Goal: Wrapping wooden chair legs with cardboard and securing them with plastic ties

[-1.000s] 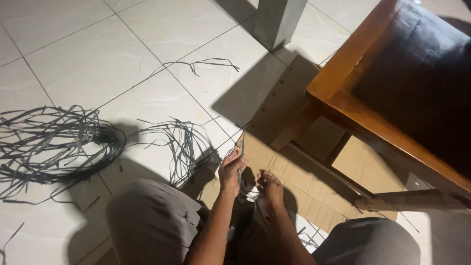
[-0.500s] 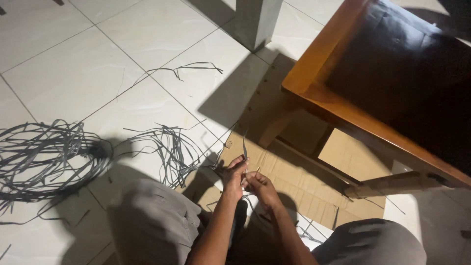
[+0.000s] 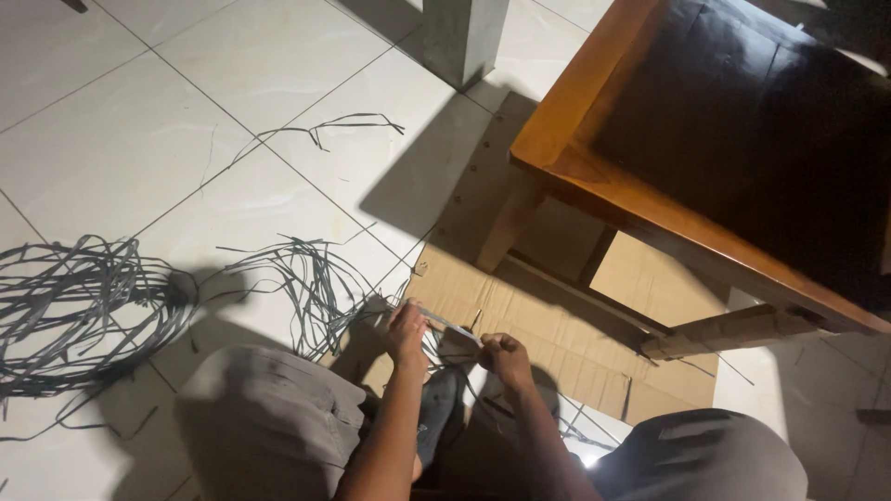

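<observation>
Grey strip, two-hand hold

Gripped at both ends: left hand (image 3: 406, 332) and right hand (image 3: 506, 357) each pinching one grey strip (image 3: 449, 325), stretched between them over one cardboard sheet (image 3: 548, 329). Two loose strip bundles on tile floor (image 3: 139, 139): big coil (image 3: 79, 311), smaller bunch (image 3: 311, 278). One wooden chair (image 3: 650, 213) alongside.

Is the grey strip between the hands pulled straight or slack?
Straight: the grey strip runs in a taut line from the left hand to the right hand.
</observation>
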